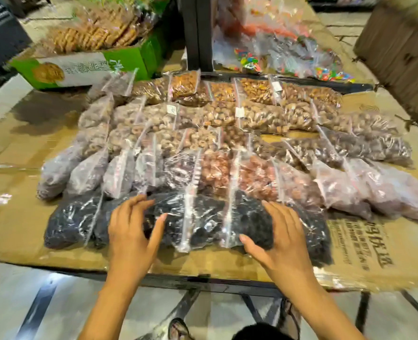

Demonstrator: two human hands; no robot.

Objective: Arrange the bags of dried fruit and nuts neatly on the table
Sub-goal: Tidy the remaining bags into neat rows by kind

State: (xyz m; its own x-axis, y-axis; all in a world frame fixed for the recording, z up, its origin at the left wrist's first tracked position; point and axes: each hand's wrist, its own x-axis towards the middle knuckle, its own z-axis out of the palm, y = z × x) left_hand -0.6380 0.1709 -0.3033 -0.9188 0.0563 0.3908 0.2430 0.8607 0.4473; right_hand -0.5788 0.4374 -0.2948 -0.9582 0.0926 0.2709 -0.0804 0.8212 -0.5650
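Note:
Clear zip bags of dried fruit and nuts lie in rows on a cardboard-covered table (14, 148). The nearest row holds bags of black dried fruit (200, 217). My left hand (131, 231) rests on that row left of centre, fingers spread and curled over a bag. To the right, my right hand (276, 236) lies flat on another black bag, fingers apart. Neither hand lifts a bag. Behind them lie reddish-brown fruit bags (252, 177), then ring-shaped pale fruit (154, 138), and nut bags (252, 94) at the back.
A green carton of round biscuits (80, 65) stands at the back left. A dark post (198, 33) rises behind the nuts, with bags of colourful sweets (289, 60) to its right. A brown box (399, 50) sits far right. The table's front edge runs just below my hands.

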